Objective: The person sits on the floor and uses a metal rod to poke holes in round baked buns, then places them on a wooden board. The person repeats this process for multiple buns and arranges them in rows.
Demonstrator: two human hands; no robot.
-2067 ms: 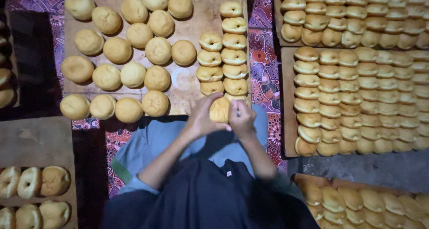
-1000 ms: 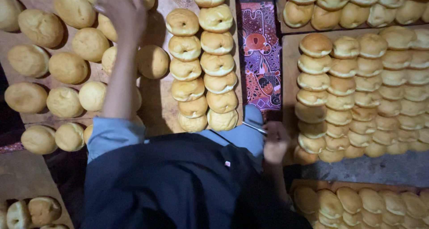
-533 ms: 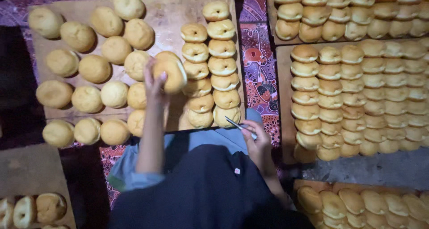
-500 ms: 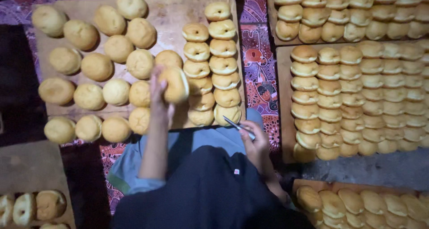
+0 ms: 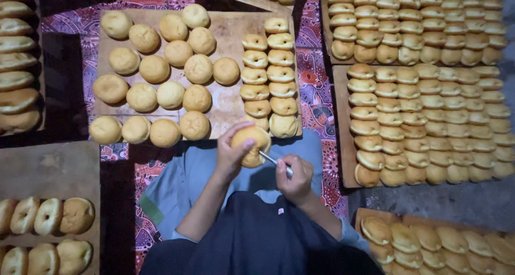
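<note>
My left hand [image 5: 232,156] grips a round golden bun [image 5: 251,144] just in front of my lap. A thin metal tool [image 5: 274,162] is held in my right hand [image 5: 294,179], and its tip touches the bun's right side. Beyond my hands lies a wooden board [image 5: 230,103] with several whole round buns [image 5: 170,94] on its left part. Two neat columns of overlapping cut buns [image 5: 270,76] fill its right part.
Wooden trays packed with rows of cut buns [image 5: 429,114] fill the right side and the far right corner. More buns lie on a board at lower left [image 5: 48,216], at lower right [image 5: 429,243] and along the left edge [image 5: 19,82]. A patterned cloth [image 5: 316,87] covers the floor.
My left hand reached out over the board, picked up a whole bun and brought it back toward my lap. My right hand has brought the metal tool up to the bun.
</note>
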